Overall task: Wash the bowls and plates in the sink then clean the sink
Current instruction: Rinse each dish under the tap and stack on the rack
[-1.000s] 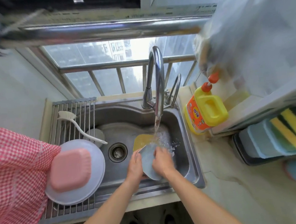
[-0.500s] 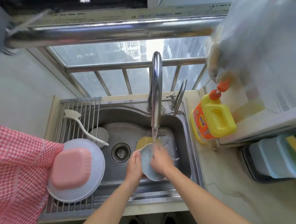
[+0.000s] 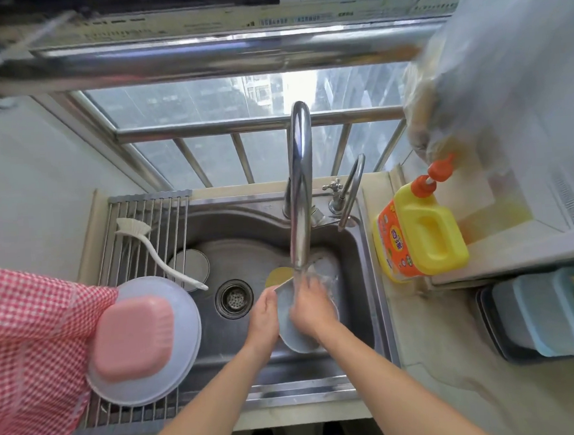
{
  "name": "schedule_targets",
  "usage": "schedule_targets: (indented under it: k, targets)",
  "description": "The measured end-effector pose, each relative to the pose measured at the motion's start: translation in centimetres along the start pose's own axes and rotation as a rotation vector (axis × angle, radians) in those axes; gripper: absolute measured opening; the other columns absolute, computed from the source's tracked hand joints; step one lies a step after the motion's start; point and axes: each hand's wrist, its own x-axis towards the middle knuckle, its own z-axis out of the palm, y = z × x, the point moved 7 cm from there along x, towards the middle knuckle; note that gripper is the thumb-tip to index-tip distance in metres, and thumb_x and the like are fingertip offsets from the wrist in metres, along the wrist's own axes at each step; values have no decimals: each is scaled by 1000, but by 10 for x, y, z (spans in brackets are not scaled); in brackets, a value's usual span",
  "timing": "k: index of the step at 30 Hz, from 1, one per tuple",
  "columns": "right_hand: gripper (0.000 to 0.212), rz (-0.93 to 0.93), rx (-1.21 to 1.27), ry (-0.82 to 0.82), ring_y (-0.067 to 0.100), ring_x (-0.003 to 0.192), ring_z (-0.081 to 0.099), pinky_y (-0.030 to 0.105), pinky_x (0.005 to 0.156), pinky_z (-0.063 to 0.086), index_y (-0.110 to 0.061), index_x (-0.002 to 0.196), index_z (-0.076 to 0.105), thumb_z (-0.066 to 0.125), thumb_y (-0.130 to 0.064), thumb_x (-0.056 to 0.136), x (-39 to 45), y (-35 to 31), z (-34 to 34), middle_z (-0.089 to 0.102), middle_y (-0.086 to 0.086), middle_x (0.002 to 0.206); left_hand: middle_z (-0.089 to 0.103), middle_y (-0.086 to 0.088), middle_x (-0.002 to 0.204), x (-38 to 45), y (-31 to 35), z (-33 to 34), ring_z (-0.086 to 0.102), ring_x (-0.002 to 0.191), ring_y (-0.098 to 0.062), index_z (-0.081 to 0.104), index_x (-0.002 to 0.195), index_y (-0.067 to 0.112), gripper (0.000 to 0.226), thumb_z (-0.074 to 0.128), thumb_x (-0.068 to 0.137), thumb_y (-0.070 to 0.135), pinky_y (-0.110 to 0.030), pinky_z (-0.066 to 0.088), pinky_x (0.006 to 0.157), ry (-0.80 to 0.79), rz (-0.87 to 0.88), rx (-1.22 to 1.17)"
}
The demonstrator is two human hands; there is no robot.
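Observation:
Over the steel sink [image 3: 348, 247] I hold a pale blue plate [image 3: 287, 321] tilted on edge under the running faucet [image 3: 299, 189]. My left hand [image 3: 263, 314] grips its left rim. My right hand [image 3: 309, 308] lies on the plate's face where the water falls, fingers over the surface. A yellow sponge [image 3: 277, 275] sits in the basin just behind the plate. On the drying rack [image 3: 134, 220] at the left, a pink square bowl [image 3: 133, 339] rests upside down on a pale round plate [image 3: 181, 328].
A white dish brush [image 3: 153, 245] lies across the rack, its handle reaching over the basin. The drain strainer [image 3: 234, 299] is left of my hands. A yellow detergent bottle [image 3: 421, 232] stands on the right counter. A red checked cloth [image 3: 28, 351] hangs at the left.
My hands stay on the plate under the stream, and the right hand has shifted slightly over its face. The view has tilted a little, so the sink appears lower.

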Motion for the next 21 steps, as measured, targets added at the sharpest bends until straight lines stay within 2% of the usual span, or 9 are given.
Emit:
schedule_targets:
  k: [2, 4, 7, 10, 12, 14, 16, 18, 21]
  targets:
    - [40, -167, 107, -11, 35, 129, 45, 40, 108, 38, -10, 133, 51, 53, -18, 94, -5, -21, 0, 47, 15, 137, 70, -2, 109, 2, -2, 1, 62, 99, -9, 65, 115, 13, 30, 36, 109, 20, -26, 47, 94, 7, -13, -12]
    - [30, -281, 159, -148, 31, 114, 55, 38, 97, 45, -14, 119, 60, 52, -12, 90, -14, -33, 11, 60, 13, 121, 70, -10, 110, 7, -6, -5, 64, 98, -15, 61, 120, 10, 30, 36, 109, 21, -32, 49, 94, 50, -64, -79]
    - [11, -199, 130, -328, 33, 97, 62, 40, 84, 50, -17, 95, 59, 50, -16, 90, -18, -21, 27, 67, 9, 99, 68, -14, 113, 16, -5, -16, 64, 101, -24, 59, 123, 12, 31, 35, 109, 25, -42, 51, 94, 98, -66, -109]
    - [23, -73, -36, -248, 38, 106, 62, 37, 83, 48, -13, 109, 65, 46, -20, 98, -13, -8, 16, 68, 16, 112, 69, -7, 108, 14, 4, -19, 64, 96, -16, 62, 116, 13, 28, 36, 109, 20, -25, 54, 83, 100, -32, -77]
    - [36, 35, -87, -95, 36, 122, 55, 40, 99, 46, -13, 135, 53, 48, -22, 100, -6, 0, 1, 58, 15, 132, 68, -1, 103, 7, 10, -16, 63, 92, -11, 62, 110, 18, 26, 37, 108, 11, -12, 50, 75, 87, -15, -38]
    - [51, 14, -77, -29, 34, 134, 39, 42, 112, 36, -14, 146, 38, 52, -24, 98, -3, -5, -3, 40, 13, 144, 67, 1, 101, 0, 13, -11, 61, 88, -10, 60, 107, 23, 39, 38, 98, -8, -9, 48, 71, 39, -16, 23]
    - [52, -118, -65, -63, 33, 134, 34, 40, 113, 32, -16, 145, 38, 52, -27, 97, -3, -16, 5, 36, 11, 142, 66, -4, 98, 0, 10, -9, 60, 79, -13, 57, 110, 25, 57, 34, 83, -20, -16, 50, 62, 16, -84, 28]
    - [45, -225, -13, -138, 30, 130, 37, 41, 112, 33, -22, 142, 47, 48, -28, 98, -6, -23, 17, 44, 8, 138, 66, -9, 93, 1, 5, -9, 58, 67, -17, 55, 117, 26, 61, 35, 81, -19, -23, 47, 50, 13, -187, -32]
    - [33, -381, 27, -138, 24, 116, 52, 46, 103, 42, -26, 110, 63, 38, -44, 99, -16, -25, 17, 60, 2, 119, 69, -11, 97, 8, 3, -17, 61, 69, -18, 55, 124, 21, 55, 41, 85, -15, -22, 46, 46, 53, -222, -94]
